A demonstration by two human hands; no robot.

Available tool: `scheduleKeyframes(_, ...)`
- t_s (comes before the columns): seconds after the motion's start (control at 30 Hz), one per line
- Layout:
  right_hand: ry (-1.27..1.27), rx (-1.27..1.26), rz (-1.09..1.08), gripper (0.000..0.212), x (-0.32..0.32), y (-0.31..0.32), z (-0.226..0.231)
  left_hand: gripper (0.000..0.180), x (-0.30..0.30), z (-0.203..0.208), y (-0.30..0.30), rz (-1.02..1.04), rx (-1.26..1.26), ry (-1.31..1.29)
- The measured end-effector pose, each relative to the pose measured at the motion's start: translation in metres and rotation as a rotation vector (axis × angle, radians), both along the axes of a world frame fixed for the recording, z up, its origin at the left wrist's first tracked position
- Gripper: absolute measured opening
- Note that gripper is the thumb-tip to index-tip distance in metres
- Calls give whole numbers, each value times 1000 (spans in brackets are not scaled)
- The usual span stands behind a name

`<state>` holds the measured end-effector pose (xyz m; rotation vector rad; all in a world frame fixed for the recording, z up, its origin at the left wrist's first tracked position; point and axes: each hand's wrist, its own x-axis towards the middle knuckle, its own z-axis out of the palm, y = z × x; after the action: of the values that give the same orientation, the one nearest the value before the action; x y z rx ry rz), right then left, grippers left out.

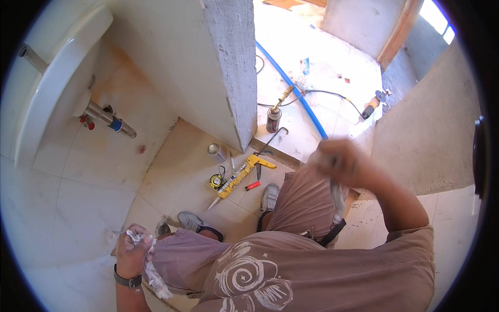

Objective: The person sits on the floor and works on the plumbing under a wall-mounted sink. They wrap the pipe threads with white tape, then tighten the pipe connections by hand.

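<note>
At the lower left, my left hand (134,249) is closed round a crumpled white rag (155,275), whose end hangs down below the fist. It is in front of the tiled wall, beside my left knee. My right hand (335,162) is raised above my right knee, smeared by motion, its fingers curled in part. Just under it hangs a greyish-white strip (338,202); whether the hand grips it cannot be made out. On the floor before my feet lie a yellow caulking gun (236,179) with a tube in it, a tape measure (216,181) and a red lighter (253,185).
A white basin (65,78) with a metal drain pipe (112,120) is on the left wall. A spray can (216,152) stands near the wall end. Beyond the step are a gas torch (274,119), a blue pipe (296,91) and a corded angle grinder (371,106).
</note>
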<state>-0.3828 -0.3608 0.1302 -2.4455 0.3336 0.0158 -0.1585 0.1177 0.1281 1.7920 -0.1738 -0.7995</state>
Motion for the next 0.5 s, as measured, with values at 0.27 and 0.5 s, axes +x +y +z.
scheduleKeyframes(0.27,-589,389,-767,60,136,-150,-30,37,16,-31,-77,62,-299,-224)
scheduleKeyframes(0.5,-400,272,87,54,146,54,-59,25,29,-41,-110,293,-660,-150)
